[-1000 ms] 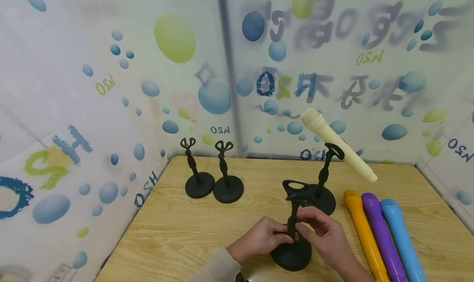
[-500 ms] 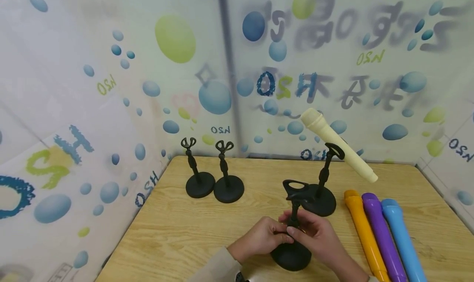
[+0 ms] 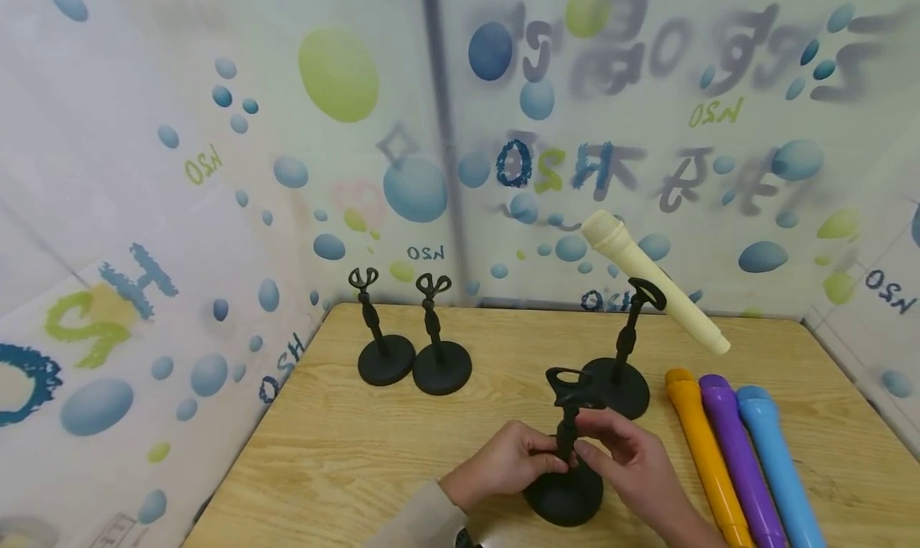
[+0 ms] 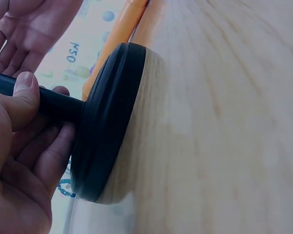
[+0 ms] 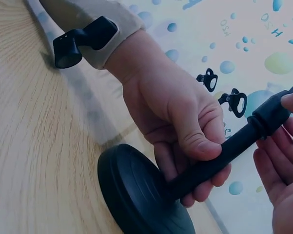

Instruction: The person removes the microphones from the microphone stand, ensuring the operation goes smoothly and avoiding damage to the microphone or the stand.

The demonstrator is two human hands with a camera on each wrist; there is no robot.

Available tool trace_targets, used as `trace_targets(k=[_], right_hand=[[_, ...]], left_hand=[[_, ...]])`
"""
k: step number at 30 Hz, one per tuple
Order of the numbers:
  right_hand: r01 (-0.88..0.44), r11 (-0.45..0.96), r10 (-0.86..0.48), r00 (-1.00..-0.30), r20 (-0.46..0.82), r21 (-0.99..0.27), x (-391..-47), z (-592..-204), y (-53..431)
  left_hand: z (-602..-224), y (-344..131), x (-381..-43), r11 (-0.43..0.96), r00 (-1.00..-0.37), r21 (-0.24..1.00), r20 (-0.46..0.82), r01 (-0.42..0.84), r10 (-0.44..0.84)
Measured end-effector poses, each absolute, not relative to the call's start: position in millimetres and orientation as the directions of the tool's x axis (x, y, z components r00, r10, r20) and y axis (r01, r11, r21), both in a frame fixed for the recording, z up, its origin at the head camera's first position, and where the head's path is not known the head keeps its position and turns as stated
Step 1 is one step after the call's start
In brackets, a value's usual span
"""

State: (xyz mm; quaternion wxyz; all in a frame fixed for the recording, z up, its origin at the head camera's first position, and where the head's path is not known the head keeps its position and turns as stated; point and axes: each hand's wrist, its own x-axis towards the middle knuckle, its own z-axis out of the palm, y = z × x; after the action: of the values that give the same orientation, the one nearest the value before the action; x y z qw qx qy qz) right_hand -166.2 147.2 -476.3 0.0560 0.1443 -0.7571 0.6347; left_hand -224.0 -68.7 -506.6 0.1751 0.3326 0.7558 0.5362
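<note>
In the head view a black desktop microphone stand point(image 3: 563, 496) stands upright near the front of the table, an oval clip at its top. My left hand point(image 3: 505, 462) grips its lower pole just above the round base, thumb on one side and curled fingers on the other, plain in the left wrist view. Higher up, my right hand point(image 3: 636, 460) holds the thicker collar point(image 5: 269, 116) of the pole between thumb and fingers. Behind it, another black stand point(image 3: 624, 388) bears a cream microphone point(image 3: 654, 280) slanting down to the right.
Two more black stands, a left one point(image 3: 386, 360) and a right one point(image 3: 442, 368), stand at the back left. Orange point(image 3: 707, 452), purple point(image 3: 743, 456) and blue point(image 3: 779, 460) microphones lie side by side at the right. A printed curtain point(image 3: 402, 133) rises behind the wooden table point(image 3: 323, 452).
The clip atop the held stand has dropped a little. My right hand closed round the pole lower down half a second ago, then drew back right to the collar. My left hand stays put.
</note>
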Motion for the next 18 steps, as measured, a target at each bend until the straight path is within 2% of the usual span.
trace_targets(k=[18], right_hand=[[-0.339, 0.006, -0.329, -0.889, 0.318, -0.941, -173.8, -476.3, 134.9]], left_hand=[[-507.3, -71.7, -225.1, 0.234, -0.721, 0.914, 0.087, 0.333, 0.687]])
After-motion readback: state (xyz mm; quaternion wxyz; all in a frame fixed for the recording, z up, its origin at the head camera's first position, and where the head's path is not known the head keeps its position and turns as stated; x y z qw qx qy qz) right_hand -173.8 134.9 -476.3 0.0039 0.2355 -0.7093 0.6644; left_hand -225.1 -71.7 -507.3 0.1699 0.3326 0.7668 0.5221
